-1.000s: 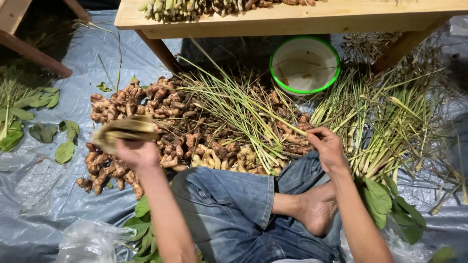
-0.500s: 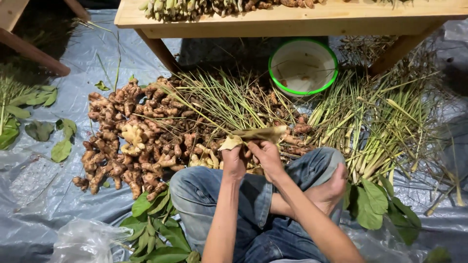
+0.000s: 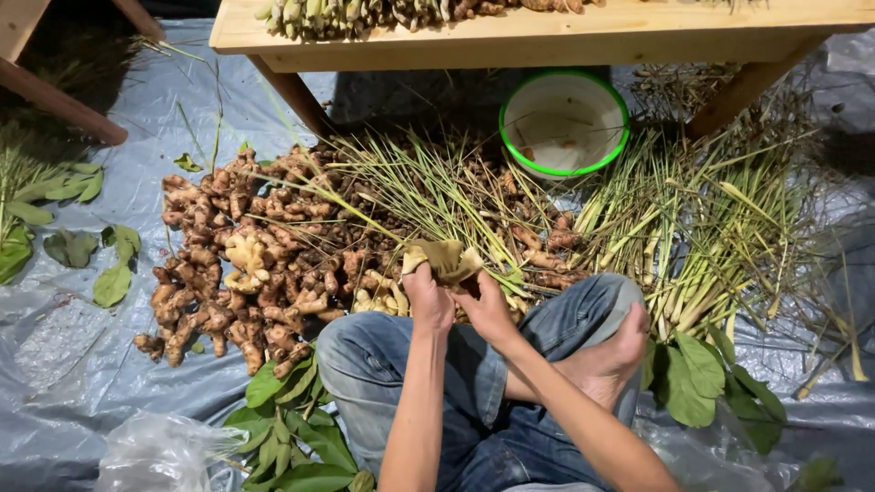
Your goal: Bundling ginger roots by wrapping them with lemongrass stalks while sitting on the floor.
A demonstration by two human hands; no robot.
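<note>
I see a dry, yellow-brown leaf (image 3: pixel 444 260), limp and creased, folded into a rough pad. Both hands are closed on it: my left hand (image 3: pixel 427 301) pinches its near left edge between thumb and fingers, and my right hand (image 3: pixel 486 308) grips the near right edge, the two hands touching each other. The leaf sticks up past the fingertips, above the lap and just over the near edge of the root pile.

The roots (image 3: pixel 246 264) are knobby, tan and orange-brown, with rough skin, heaped left of the hands. Long thin green stalks (image 3: pixel 428 191) lie fanned across the heap, and a thicker bundle of pale-ended stalks (image 3: pixel 702 237) lies to the right. A round white bowl (image 3: pixel 564 123) with a bright green rim sits beyond the stalks, under the bench (image 3: pixel 547 41), whose pale wooden top carries more stalks along its far edge. Broad smooth green leaves (image 3: pixel 292 428) lie by the left knee, others by the bare foot (image 3: pixel 606 364). I sit cross-legged in blue jeans (image 3: pixel 383 364) on a wrinkled, glossy grey plastic sheet (image 3: pixel 109 364) covering the floor.
</note>
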